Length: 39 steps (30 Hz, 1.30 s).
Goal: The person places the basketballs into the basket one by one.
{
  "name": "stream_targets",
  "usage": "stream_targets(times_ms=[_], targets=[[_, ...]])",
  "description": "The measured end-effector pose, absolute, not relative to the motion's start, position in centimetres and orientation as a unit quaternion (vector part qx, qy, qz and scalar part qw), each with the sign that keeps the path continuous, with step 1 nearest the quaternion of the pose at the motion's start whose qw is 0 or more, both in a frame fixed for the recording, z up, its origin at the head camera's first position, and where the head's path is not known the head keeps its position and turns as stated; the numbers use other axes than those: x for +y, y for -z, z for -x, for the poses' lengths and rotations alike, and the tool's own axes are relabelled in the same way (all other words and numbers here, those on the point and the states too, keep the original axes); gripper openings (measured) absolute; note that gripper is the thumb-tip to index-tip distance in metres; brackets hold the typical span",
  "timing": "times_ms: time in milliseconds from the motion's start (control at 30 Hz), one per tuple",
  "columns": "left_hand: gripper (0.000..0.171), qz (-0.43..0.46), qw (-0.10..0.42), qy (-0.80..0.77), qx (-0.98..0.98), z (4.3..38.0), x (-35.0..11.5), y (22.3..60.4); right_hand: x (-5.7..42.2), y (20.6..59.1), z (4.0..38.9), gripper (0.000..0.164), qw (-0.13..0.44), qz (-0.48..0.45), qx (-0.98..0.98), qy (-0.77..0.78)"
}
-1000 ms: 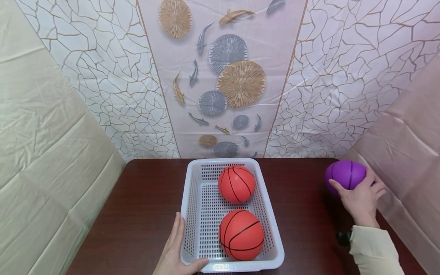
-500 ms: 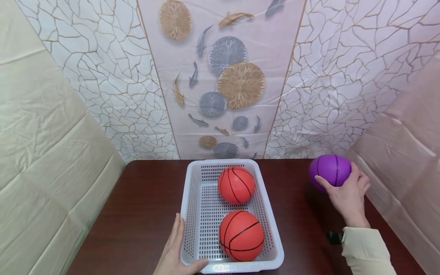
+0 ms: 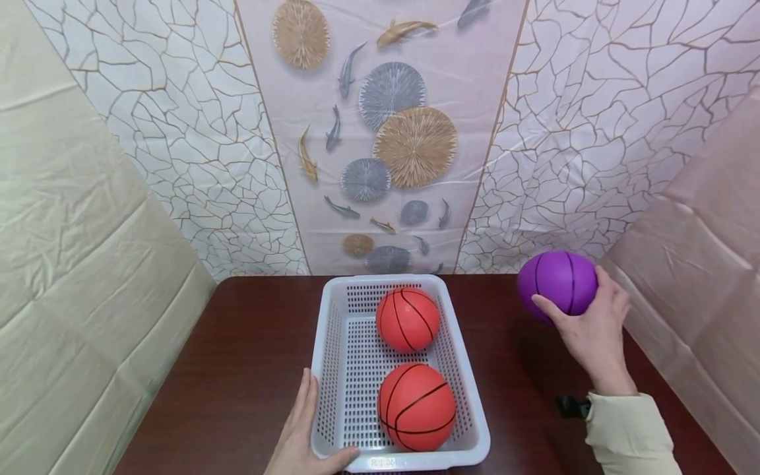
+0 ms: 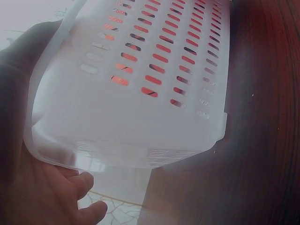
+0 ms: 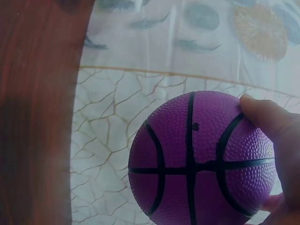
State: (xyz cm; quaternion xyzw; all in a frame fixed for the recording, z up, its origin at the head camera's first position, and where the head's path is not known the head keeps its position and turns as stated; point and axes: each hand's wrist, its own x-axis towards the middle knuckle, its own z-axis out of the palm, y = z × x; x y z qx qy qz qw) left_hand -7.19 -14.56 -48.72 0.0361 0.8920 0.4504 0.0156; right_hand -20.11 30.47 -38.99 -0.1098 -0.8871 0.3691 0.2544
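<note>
A purple toy basketball [image 3: 557, 285] with black lines is gripped in my right hand [image 3: 594, 330], raised above the right side of the table. In the right wrist view the thumb presses one side of the purple basketball [image 5: 201, 159], and another fingertip shows at its lower edge. My left hand [image 3: 303, 429] rests against the near left corner of a white perforated plastic basket [image 3: 323, 330], fingers straight along its left side and thumb at the front rim. Inside the basket lie two red basketballs, one far [image 3: 408, 320] and one near [image 3: 417, 407], both toward the right wall.
The dark brown wooden table [image 3: 249, 356] extends on both sides of the basket. A patterned cloth wall [image 3: 380, 218] stands at the table's back edge. Beige fabric panels flank it on the left [image 3: 107, 277] and right [image 3: 695, 277].
My right hand has carried the purple basketball leftward and upward from the table's far right. The left hand, the basket and both red basketballs have stayed in place.
</note>
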Motion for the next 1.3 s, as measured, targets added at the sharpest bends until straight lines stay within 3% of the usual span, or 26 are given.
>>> stream_targets(times_ms=[567, 1300], targets=[[0.127, -0.062, -0.032, -0.454, 0.888, 6.9, -14.6, 49.1, 26.7, 37.3, 19.0, 0.108, 0.273, 0.040, -0.885, -0.374], [0.127, -0.061, -0.035, -0.455, 0.888, 6.9, -14.5, 49.2, 19.5, 35.6, 18.1, 0.108, 0.244, -0.107, -0.896, -0.355]])
